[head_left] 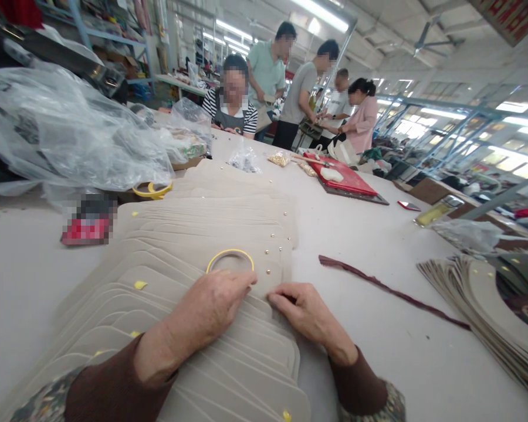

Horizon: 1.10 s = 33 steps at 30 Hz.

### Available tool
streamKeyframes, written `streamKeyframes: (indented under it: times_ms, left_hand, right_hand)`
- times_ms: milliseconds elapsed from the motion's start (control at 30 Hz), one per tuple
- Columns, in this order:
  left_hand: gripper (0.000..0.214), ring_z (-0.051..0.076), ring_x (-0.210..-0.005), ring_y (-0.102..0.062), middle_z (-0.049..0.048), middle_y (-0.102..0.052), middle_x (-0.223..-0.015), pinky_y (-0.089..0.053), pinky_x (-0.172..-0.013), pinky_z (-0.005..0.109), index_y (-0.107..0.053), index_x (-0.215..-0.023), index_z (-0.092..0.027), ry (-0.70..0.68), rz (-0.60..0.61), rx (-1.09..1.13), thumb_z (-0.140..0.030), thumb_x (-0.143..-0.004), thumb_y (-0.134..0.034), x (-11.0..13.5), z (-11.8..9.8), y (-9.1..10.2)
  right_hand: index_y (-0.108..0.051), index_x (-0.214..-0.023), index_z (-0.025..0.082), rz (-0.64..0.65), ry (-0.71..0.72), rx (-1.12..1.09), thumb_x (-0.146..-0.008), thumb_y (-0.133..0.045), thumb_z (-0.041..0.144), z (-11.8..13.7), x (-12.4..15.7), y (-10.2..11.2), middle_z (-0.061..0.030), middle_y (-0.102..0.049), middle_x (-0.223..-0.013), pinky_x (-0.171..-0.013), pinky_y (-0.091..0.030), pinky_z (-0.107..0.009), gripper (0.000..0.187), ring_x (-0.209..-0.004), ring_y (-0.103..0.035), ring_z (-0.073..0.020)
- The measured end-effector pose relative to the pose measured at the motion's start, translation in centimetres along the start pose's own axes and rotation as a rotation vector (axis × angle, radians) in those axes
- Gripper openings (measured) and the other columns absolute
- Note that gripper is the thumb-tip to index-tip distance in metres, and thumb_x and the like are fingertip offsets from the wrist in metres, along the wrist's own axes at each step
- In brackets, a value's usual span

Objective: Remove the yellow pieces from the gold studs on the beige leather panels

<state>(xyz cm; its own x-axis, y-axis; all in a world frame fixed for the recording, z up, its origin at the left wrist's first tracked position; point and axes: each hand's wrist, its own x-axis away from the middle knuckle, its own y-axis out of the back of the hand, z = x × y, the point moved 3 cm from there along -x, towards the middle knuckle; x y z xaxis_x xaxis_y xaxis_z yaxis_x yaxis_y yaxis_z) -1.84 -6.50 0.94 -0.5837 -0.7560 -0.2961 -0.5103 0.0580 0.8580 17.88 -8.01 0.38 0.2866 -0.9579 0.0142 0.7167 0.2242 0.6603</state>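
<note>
Stack of beige cut panels (180, 246) is fanned down the middle of the desk (378, 234), each overlapping the next, and both hands are at its near end. Left hand (211, 308) is palm-down on the top panels, fingers bent, tips just below the yellow tape ring (230, 251) and near it or touching it; can't tell which. Its grip isn't closed on anything visible, and whether the tips pinch a panel can't be told. Right hand (305, 313) is just beside it, fingers curled, tips at a panel edge; its grip is also unclear since the fingertips are tucked under. The tape ring lies flat on the panels, with small metal studs (268, 271) just to its right along the panel edges. Yellow tabs (139, 285) are stuck on some panels to the left. A second tape roll (152, 189) sits at the left side of the stack beside clear plastic bags (70, 129). A dark maroon strip (391, 290) lies on the desk right of the hands, with another fanned stack (479, 299) beyond it. A red board (345, 179) is further up. A seated person in a striped top (231, 105) is at the far end, with others standing behind.
</note>
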Motion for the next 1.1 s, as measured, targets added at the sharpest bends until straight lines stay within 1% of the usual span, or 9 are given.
streamKeyframes:
  times_ms: [67,133,300,367,500,667,867,1000,1100]
  left_hand:
    - [0.023,0.019,-0.085,-0.067,0.0027,-0.071,-0.094,-0.051,-0.077,0.032,-0.056,-0.111,-0.021,-0.06,-0.067,0.027,-0.015,-0.095,-0.041,0.0,-0.3,0.2]
    - [0.024,0.017,-0.085,-0.068,0.0018,-0.072,-0.098,-0.052,-0.075,0.029,-0.054,-0.114,-0.023,-0.1,-0.101,0.059,-0.016,-0.095,-0.041,0.1,-0.6,0.4]
    - [0.04,0.019,-0.086,-0.07,0.0044,-0.072,-0.102,-0.053,-0.068,0.029,-0.033,-0.136,-0.022,-0.051,-0.012,0.046,-0.017,-0.096,-0.039,0.2,-1.0,0.2]
    - [0.038,0.02,-0.081,-0.07,0.0038,-0.072,-0.096,-0.052,-0.064,0.03,-0.03,-0.134,-0.022,-0.017,0.021,0.028,-0.019,-0.097,-0.038,0.2,-1.1,-0.1]
    - [0.025,0.02,-0.075,-0.069,0.0017,-0.07,-0.088,-0.047,-0.059,0.029,-0.037,-0.123,-0.022,0.005,0.032,-0.001,-0.021,-0.097,-0.037,0.2,-1.2,-0.3]
    - [0.012,0.018,-0.066,-0.066,-0.0017,-0.067,-0.076,-0.039,-0.053,0.027,-0.046,-0.105,-0.022,0.017,-0.004,-0.002,-0.02,-0.097,-0.037,0.1,-1.5,-0.2]
    - [0.017,0.015,-0.061,-0.063,-0.0035,-0.062,-0.068,-0.037,-0.054,0.026,-0.05,-0.084,-0.022,0.061,-0.09,-0.004,-0.019,-0.096,-0.038,-0.1,-0.6,0.6]
    - [0.011,0.015,-0.066,-0.065,-0.0027,-0.065,-0.076,-0.042,-0.058,0.025,-0.05,-0.096,-0.022,0.086,-0.114,0.045,-0.023,-0.097,-0.04,-0.2,-0.3,0.9]
    - [0.017,0.017,-0.074,-0.068,0.0004,-0.069,-0.085,-0.045,-0.06,0.026,-0.045,-0.112,-0.022,0.091,-0.08,0.043,-0.024,-0.096,-0.04,-0.1,-0.5,0.5]
  right_hand:
    - [-0.072,-0.081,0.017,-0.205,0.008,-0.082,-0.086,-0.056,0.024,0.2,0.0,0.3,-0.0009,-0.069,-0.07,-0.06,-0.044,-0.024,0.018,-0.062,-0.058,-0.0139]
    - [-0.071,-0.086,0.016,-0.325,0.069,-0.151,-0.085,-0.059,0.023,0.7,0.0,0.1,-0.002,-0.07,-0.072,-0.059,-0.046,-0.024,0.014,-0.062,-0.058,-0.0138]
    - [-0.067,-0.095,0.018,-0.36,0.399,-0.12,-0.084,-0.059,0.012,3.0,-0.1,-0.7,-0.0044,-0.069,-0.085,-0.068,-0.051,-0.026,0.015,-0.071,-0.061,-0.0139]
    - [-0.065,-0.096,0.018,-0.352,0.473,-0.069,-0.085,-0.057,0.01,3.5,-0.2,-0.9,-0.0053,-0.069,-0.086,-0.069,-0.052,-0.026,0.017,-0.072,-0.061,-0.0141]
    - [-0.064,-0.088,0.019,-0.373,0.531,0.068,-0.085,-0.052,0.007,3.6,-0.3,-1.3,-0.0044,-0.068,-0.078,-0.068,-0.051,-0.026,0.017,-0.073,-0.062,-0.0151]
    - [-0.062,-0.081,0.019,-0.497,0.551,0.189,-0.082,-0.051,0.007,3.6,-0.1,-1.6,-0.0021,-0.065,-0.068,-0.059,-0.048,-0.024,0.016,-0.061,-0.059,-0.0132]
    - [-0.062,-0.074,0.017,-0.565,0.505,0.157,-0.078,-0.053,0.006,4.0,-0.1,-1.2,0.0006,-0.061,-0.06,-0.055,-0.046,-0.021,0.015,-0.053,-0.057,-0.0107]
    - [-0.065,-0.079,0.018,-0.542,0.356,0.033,-0.081,-0.055,0.01,3.2,-0.5,-0.1,0.0004,-0.065,-0.067,-0.057,-0.049,-0.021,0.013,-0.056,-0.059,-0.0105]
    - [-0.065,-0.097,0.018,-0.509,0.367,-0.015,-0.084,-0.057,0.012,3.0,-0.5,0.4,-0.0029,-0.068,-0.08,-0.065,-0.052,-0.025,0.017,-0.068,-0.063,-0.0131]
